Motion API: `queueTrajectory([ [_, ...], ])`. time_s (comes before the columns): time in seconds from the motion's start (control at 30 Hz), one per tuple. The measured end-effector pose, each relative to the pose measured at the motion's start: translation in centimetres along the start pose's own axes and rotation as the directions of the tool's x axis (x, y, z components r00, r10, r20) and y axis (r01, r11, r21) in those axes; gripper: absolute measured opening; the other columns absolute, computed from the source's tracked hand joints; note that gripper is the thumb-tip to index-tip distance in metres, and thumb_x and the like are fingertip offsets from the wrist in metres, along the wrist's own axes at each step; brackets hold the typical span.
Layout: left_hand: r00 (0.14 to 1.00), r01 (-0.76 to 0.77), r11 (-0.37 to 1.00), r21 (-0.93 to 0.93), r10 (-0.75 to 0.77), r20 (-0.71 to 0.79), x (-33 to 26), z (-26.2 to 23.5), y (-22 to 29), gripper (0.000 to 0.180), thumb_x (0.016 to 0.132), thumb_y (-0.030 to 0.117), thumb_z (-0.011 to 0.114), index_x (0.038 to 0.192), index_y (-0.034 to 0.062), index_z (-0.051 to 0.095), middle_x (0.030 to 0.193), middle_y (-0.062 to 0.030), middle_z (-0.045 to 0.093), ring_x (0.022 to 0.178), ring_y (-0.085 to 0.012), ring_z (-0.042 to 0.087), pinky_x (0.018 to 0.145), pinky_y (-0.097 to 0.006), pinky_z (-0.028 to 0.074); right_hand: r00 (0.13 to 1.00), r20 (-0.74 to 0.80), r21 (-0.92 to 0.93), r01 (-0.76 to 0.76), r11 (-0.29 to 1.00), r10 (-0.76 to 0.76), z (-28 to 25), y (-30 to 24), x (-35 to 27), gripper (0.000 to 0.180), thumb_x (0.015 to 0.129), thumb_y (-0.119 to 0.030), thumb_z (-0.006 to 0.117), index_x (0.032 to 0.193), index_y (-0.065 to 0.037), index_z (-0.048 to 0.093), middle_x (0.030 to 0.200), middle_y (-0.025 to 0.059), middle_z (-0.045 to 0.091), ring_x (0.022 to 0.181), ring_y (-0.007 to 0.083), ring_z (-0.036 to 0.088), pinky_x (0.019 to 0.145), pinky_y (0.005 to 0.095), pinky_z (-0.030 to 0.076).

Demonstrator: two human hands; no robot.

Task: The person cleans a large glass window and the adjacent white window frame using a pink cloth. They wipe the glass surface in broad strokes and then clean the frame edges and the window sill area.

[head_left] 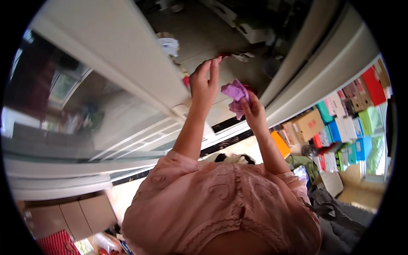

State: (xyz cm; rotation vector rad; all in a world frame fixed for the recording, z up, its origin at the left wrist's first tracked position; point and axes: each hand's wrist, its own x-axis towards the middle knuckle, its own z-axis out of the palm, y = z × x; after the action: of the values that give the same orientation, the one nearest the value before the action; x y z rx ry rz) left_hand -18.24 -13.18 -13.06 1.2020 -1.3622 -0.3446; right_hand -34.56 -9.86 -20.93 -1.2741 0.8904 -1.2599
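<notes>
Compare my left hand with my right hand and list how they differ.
The right hand holds a crumpled purple cloth; no cloth shows in the left hand.
The left hand reaches higher in the picture than the right.
The left hand's fingers stretch upward, while the right hand's bend around the cloth.
Both are bare and raised.

One dusty-pink blouse (178,212) is worn; short sleeves (172,163) are included. The front is fastened by small round buttons (238,222), decorated with curling stitchwork (219,192).
</notes>
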Motion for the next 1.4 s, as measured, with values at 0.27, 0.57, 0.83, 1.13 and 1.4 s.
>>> queueTrajectory([
  [0.27,0.984,-0.049,0.998,0.045,0.056,-0.171,-0.2,-0.3,-1.8,0.023,0.095,0.018,0.05,0.101,0.0005,0.065,0.098,-0.0081,0.069,0.088,-0.0154,0.063,0.075,-0.027,0.047,0.917,0.376,-0.422,0.297,0.857,-0.132,9.0,1.1,-0.5,0.019,0.081,0.003,0.055,0.1,0.004,0.057,0.084,0.0241,0.06,0.075,0.0378,0.061,0.066,0.0388,0.049],
  [0.57,0.993,-0.068,0.996,0.066,0.073,-0.091,-1.1,-3.1,-2.1,0.025,0.096,0.016,0.048,0.1,-0.0027,0.064,0.098,-0.0074,0.07,0.078,-0.0105,0.06,0.071,-0.024,0.047,0.903,0.404,-0.373,0.308,0.875,-0.145,11.4,2.2,-1.3,0.018,0.076,0.003,0.055,0.094,0.005,0.056,0.088,0.025,0.059,0.079,0.0436,0.058,0.067,0.0454,0.048],
  [0.83,0.994,0.023,1.0,-0.004,-0.023,-0.111,-1.6,-5.9,-2.2,0.02,0.094,0.013,0.051,0.1,0.0005,0.065,0.095,-0.0121,0.069,0.086,-0.0212,0.066,0.077,-0.03,0.049,0.893,0.415,-0.343,0.33,0.88,-0.173,14.1,3.1,-1.8,0.018,0.076,0.001,0.057,0.094,0.003,0.057,0.086,0.0229,0.059,0.078,0.0427,0.058,0.067,0.0445,0.047],
  [1.13,0.988,0.093,0.993,-0.067,-0.101,-0.119,-2.1,-10.5,-2.6,0.03,0.099,0.019,0.044,0.107,-0.0049,0.061,0.107,-0.0136,0.066,0.09,-0.0182,0.064,0.083,-0.029,0.048,0.865,0.481,-0.226,-0.039,0.973,0.146,13.5,2.1,-0.5,0.017,0.089,-0.004,0.054,0.104,0.0,0.058,0.077,0.016,0.063,0.068,0.0235,0.065,0.063,0.0328,0.052],
  [1.4,0.99,0.13,0.973,-0.189,-0.116,0.086,-2.2,-3.3,-5.1,0.025,0.098,0.013,0.046,0.098,-0.0066,0.062,0.094,-0.0105,0.068,0.076,-0.0145,0.063,0.072,-0.027,0.049,0.992,-0.09,-0.193,0.075,0.978,-0.093,-5.6,-5.7,7.0,0.027,0.094,-0.01,0.045,0.115,0.002,0.054,0.09,0.0124,0.064,0.067,0.0216,0.064,0.055,0.0319,0.054],
])
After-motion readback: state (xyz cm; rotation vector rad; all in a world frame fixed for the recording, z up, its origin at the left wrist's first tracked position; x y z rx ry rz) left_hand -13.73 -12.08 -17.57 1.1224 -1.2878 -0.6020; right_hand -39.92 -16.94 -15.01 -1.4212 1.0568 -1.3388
